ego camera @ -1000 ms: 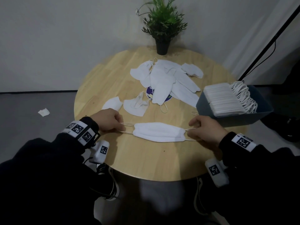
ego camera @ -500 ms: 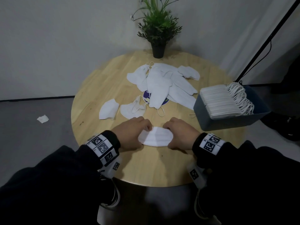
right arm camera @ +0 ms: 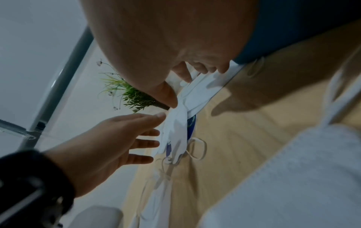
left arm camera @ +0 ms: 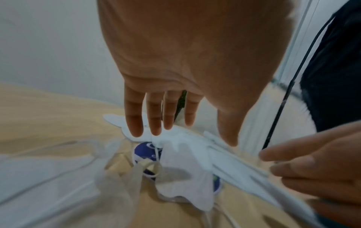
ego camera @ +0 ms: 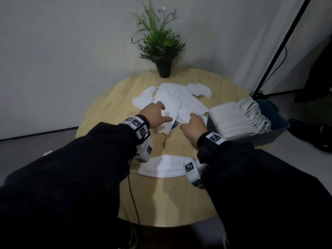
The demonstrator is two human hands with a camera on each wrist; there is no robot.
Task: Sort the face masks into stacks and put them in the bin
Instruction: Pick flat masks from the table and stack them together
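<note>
1. Left hand (ego camera: 156,115) spread above the heap of loose white fabric face masks (ego camera: 177,103), fingers (left arm camera: 134,118) straight and apart, holding nothing.
2. Right hand (ego camera: 195,125) beside it, thumb and fingers (right arm camera: 182,72) loosely curled at a mask edge; cannot tell whether pinching.
3. Flattened white mask (ego camera: 161,169) behind both wrists, on the round wooden table (ego camera: 167,200).
4. Right of the right fingers: grey-blue plastic bin (ego camera: 276,131) with a stack of folded white masks (ego camera: 233,121).

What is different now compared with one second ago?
Both hands let go of the folded mask, which now lies near the table's front edge. The left hand and right hand have reached forward to the loose mask pile. The bin and plant stayed.
</note>
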